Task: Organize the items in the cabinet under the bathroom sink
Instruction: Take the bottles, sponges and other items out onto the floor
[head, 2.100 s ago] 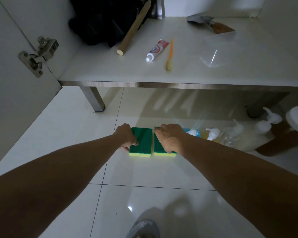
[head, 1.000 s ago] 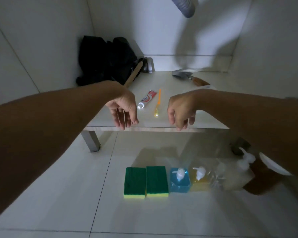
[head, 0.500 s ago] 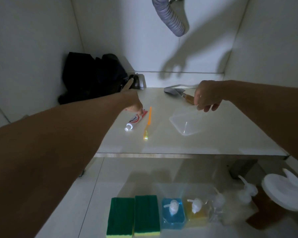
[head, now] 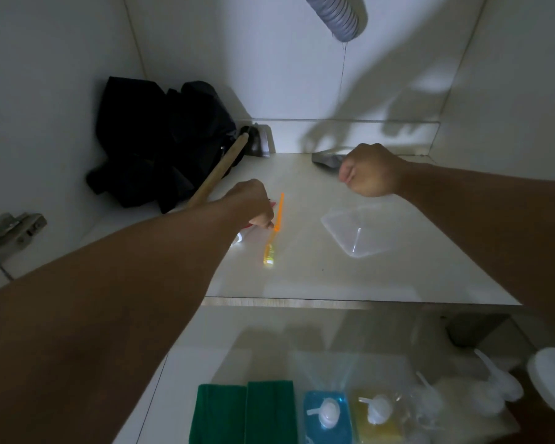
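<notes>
My left hand [head: 253, 203] rests on the toothpaste tube [head: 242, 235], just left of the orange toothbrush [head: 274, 232] on the cabinet shelf [head: 302, 277]; I cannot tell its grip. My right hand [head: 370, 171] is curled into a fist at the far side, gripping the trowel [head: 326, 159]. Two green sponges [head: 244, 411] sit near, on the floor.

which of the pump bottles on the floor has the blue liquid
The blue bottle, directly right of the green sponges; its neighbour, the yellow bottle, sits farther right.
</notes>
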Action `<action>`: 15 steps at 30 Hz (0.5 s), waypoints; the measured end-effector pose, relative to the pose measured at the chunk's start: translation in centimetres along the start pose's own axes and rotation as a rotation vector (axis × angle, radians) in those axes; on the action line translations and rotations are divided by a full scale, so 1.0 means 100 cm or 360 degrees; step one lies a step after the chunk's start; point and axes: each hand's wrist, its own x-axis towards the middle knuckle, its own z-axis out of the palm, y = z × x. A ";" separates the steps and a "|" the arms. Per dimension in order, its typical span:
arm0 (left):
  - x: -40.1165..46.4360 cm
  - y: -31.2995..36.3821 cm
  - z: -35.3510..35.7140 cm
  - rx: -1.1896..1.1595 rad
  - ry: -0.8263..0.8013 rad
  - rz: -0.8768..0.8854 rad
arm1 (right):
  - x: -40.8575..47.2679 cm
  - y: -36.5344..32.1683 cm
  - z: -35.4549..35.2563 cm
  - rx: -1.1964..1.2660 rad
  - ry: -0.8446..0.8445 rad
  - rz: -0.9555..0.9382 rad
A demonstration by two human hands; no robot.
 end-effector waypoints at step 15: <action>0.027 -0.012 0.023 -0.0420 0.0140 0.0000 | 0.006 -0.002 0.017 -0.0061 -0.0008 -0.0103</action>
